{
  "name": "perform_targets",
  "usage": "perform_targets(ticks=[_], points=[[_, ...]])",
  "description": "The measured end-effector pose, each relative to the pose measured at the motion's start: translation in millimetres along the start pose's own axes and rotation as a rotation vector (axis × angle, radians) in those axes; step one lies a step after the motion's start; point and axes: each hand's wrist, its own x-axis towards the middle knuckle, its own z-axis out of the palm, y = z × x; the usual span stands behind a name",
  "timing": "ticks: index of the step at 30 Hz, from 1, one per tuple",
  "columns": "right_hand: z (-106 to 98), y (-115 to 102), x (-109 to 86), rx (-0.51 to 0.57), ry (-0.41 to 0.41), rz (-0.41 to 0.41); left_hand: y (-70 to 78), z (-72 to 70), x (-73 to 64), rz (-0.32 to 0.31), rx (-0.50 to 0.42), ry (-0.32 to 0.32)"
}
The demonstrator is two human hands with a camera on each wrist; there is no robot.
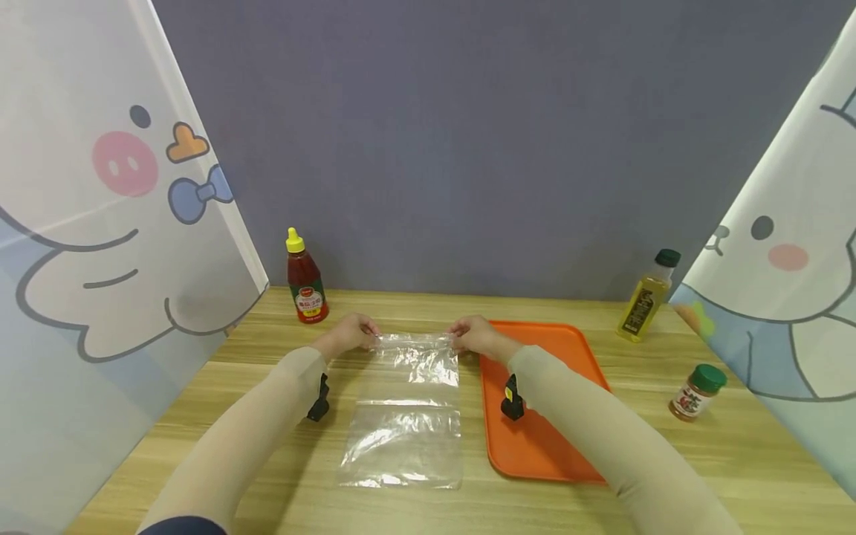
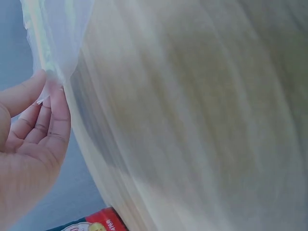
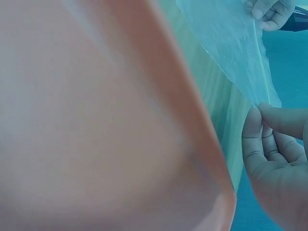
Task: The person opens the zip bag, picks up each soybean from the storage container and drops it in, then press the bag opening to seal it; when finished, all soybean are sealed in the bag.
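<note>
"What's on the far left?"

"A red sauce bottle (image 1: 308,291) with a yellow cap, upright on the wooden table (image 1: 404,514). Just right of it and nearer, the left hand (image 1: 349,334) pinches one far corner of a clear plastic bag (image 1: 404,446) between thumb and fingertips."

"And the bag itself?"

"In the middle, spread lengthwise from far to near, creased and shiny. I can't tell whether its mouth is parted."

"The right hand (image 1: 476,334)?"

"Same grip, thumb against fingertip, on the other far corner, by the far left part of the orange tray (image 1: 556,343). Farther right stand an oil bottle (image 1: 643,306) and, nearer, a green-lidded jar (image 1: 695,394)."

"How would you handle that film?"

"Gently. I'd pull both corners apart evenly, so the far edge stays straight, and rub thumb against finger to separate the layers. Too small a pinch could slip; too hard a tug could stretch it. And I'd watch the right wrist over that tray: a dip there might knock it."
</note>
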Motion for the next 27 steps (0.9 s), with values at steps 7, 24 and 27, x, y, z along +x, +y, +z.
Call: perform_targets(ticks=[7,24,27], points=[[-7,-6,-1.3,-0.002,0.045,-0.061,7.7,-6.0,-3.5,0.004,-0.001,0.028],[-29,-16,-12.8,-0.031,0.076,-0.130,29.2,-11.9,-9.5,0.201,0.226,0.126],[-33,-19,-16.3,-0.019,0.071,-0.156,35.4,-14.7,-13.8,0.204,0.231,0.127]])
